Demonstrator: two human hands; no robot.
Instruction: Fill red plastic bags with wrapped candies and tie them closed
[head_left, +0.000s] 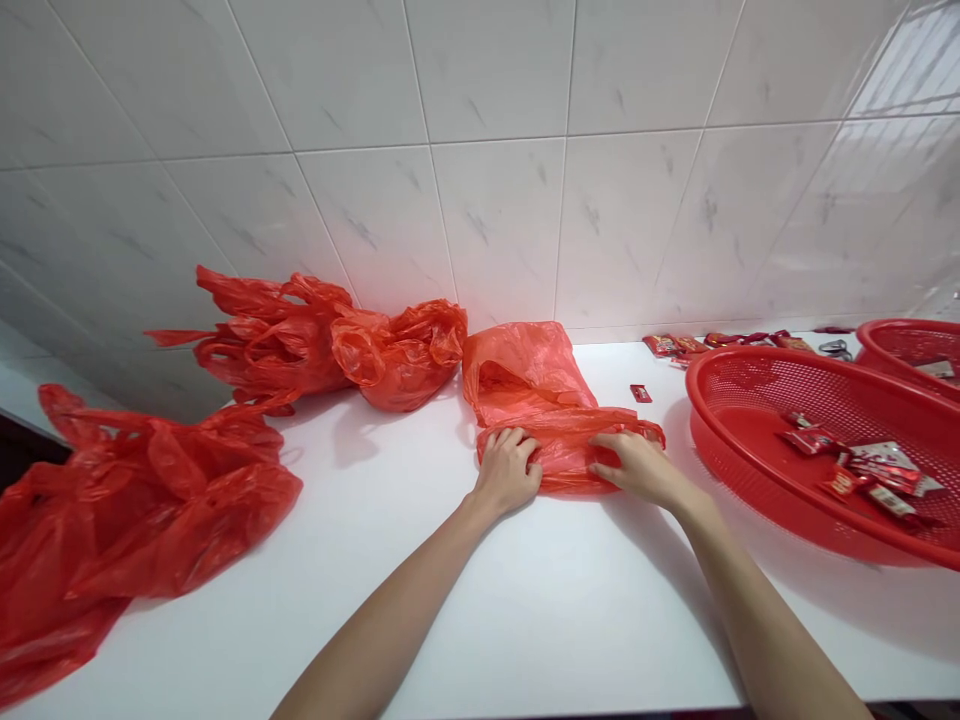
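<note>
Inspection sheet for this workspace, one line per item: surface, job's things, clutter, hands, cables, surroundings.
Surface: white table, bearing bags, baskets and packets.
Job's things: red plastic bag lying in front of the person, its near part bunched.
Clutter: three crumpled red bags to the left; large red basket at right holding wrapped packets; second basket partly in view; small loose packet; more packets by the wall.
Hands: left hand and right hand both on the bag; firmness of grip unclear.
Cables: nothing seen.
Surroundings: pale tiled wall behind the table.
</note>
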